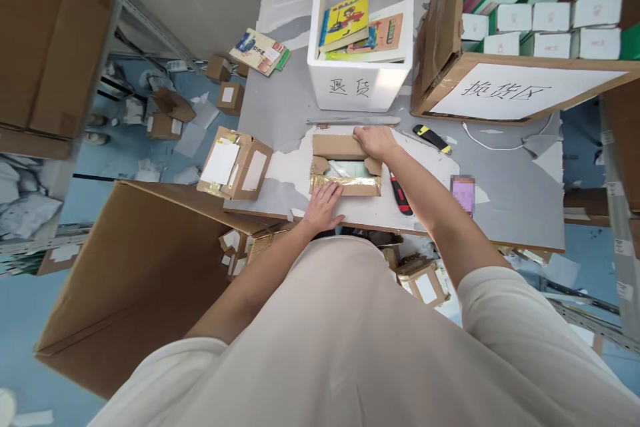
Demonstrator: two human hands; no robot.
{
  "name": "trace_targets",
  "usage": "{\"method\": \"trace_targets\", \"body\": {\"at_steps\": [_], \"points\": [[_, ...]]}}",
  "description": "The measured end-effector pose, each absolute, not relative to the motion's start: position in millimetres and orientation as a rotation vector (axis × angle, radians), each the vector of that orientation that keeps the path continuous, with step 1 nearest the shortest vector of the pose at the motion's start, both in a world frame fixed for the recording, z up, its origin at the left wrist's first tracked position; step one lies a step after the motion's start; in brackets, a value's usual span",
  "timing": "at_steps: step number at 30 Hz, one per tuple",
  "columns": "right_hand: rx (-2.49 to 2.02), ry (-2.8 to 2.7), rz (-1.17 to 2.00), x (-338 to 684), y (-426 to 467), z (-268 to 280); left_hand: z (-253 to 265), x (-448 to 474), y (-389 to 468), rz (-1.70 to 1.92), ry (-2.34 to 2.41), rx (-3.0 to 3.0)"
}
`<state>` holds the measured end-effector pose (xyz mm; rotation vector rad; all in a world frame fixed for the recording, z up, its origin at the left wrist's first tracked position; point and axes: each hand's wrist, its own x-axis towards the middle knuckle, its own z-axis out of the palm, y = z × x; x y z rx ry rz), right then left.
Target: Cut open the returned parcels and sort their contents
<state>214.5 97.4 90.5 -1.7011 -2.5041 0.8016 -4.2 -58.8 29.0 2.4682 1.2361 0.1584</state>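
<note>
A small cardboard box (pixel 333 145) lies on the table in front of me, its top flaps folded back. Inside it shows a pale green item (pixel 353 169), partly covered by the flaps. My left hand (pixel 323 207) rests on the taped near side of the box, fingers stretched out flat. At the far right corner, my right hand (pixel 375 142) has its fingers curled over the cardboard flap. Just right of the box lies a red and black utility knife (pixel 401 196), partly under my right forearm. Farther back is a yellow and black utility knife (pixel 432 139).
A white foam box (pixel 360 88) with books stands at the back. Right of it is a large carton (pixel 525 90) of green-white boxes. A phone (pixel 463 195) lies right, a taped parcel (pixel 237 165) left. A big open carton (pixel 145 267) stands below left.
</note>
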Motion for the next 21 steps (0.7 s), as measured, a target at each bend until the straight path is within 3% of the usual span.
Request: {"method": "trace_targets", "body": {"at_steps": [5,10,15,21], "points": [[-1.711,-2.451,0.559,216,72,86,40,-17,-40,0.322,1.323,2.410],[-1.306,-2.783,0.365,219,14,88,55,-49,14,0.204,1.360,2.459],[-1.590,-2.825,0.230,207,-20,94,47,-68,56,0.089,1.150,2.465],[-1.689,-2.734,0.444,203,-78,73,42,-65,60,0.085,1.168,2.443]]}}
